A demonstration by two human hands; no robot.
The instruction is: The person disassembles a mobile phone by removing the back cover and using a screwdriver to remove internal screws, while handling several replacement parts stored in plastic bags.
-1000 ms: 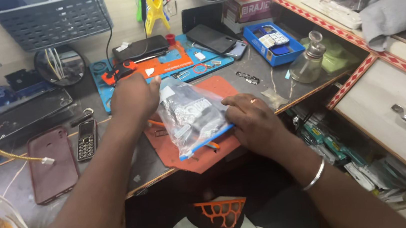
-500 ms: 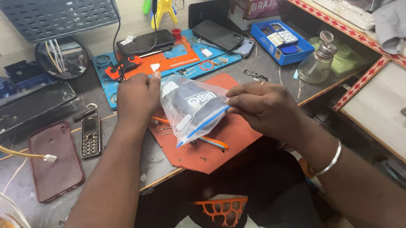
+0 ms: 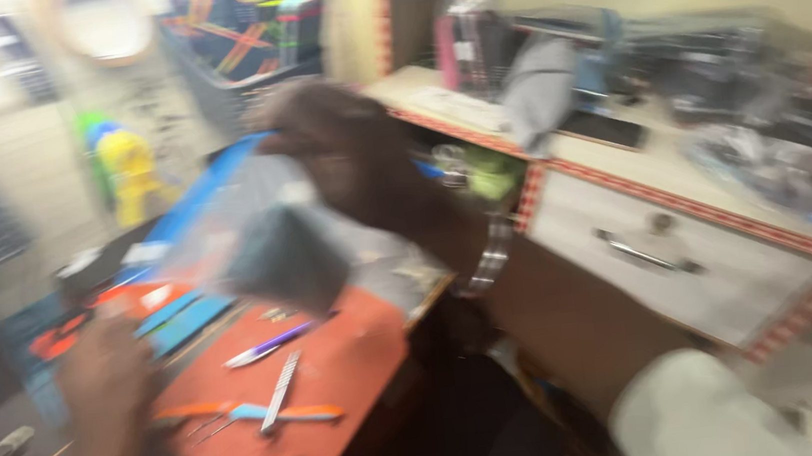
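Plastic bag [image 3: 256, 236] lifted off mat, blue edge slanting up-right, right hand [image 3: 348, 154] grip.

Orange mat [image 3: 341, 376], clear blue-edged bag [image 3: 255, 224], silver bangle [image 3: 491, 254]

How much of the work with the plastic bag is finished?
Done: the plastic bag is off the orange mat, lifted high by the right hand. In hand: only the bag; the picture is too blurred to show what is inside. Left: the tweezers and the small tools beside them lie on the mat, and the left hand rests low by its edge, holding nothing I can make out.
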